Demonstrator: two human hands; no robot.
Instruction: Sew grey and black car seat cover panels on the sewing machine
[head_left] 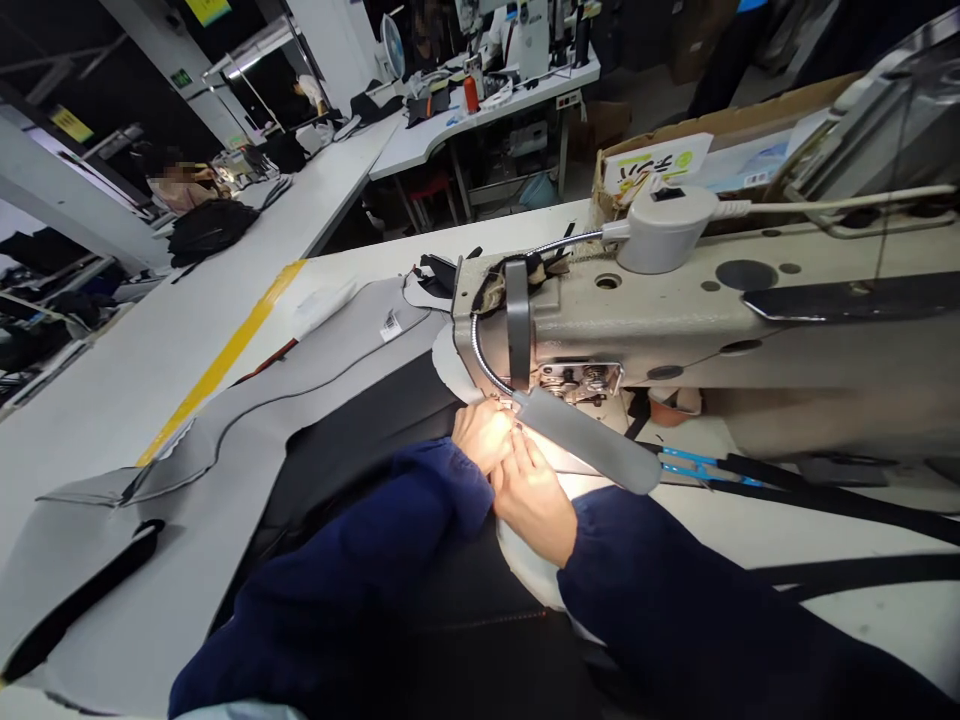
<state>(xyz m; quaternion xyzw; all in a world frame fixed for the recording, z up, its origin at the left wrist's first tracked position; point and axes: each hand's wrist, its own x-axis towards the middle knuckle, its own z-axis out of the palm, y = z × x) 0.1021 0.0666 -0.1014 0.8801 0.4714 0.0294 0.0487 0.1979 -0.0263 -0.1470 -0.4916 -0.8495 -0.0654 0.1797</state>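
Note:
My left hand and my right hand meet under the lit head of a sewing machine. Their fingers are closed and pressed together close to the needle area. Whatever they pinch is too small or too covered to make out. Beneath the left forearm and hand lies a black sheet of material, joined to a larger grey piece that spreads across the table to the left. A grey lamp on a bendable metal neck hangs just right of my fingers and shines on them.
Black straps with blue-handled snips lie right of the hands. A cardboard box stands behind the machine. Yellow tape crosses the white table on the left. Other people work at far benches.

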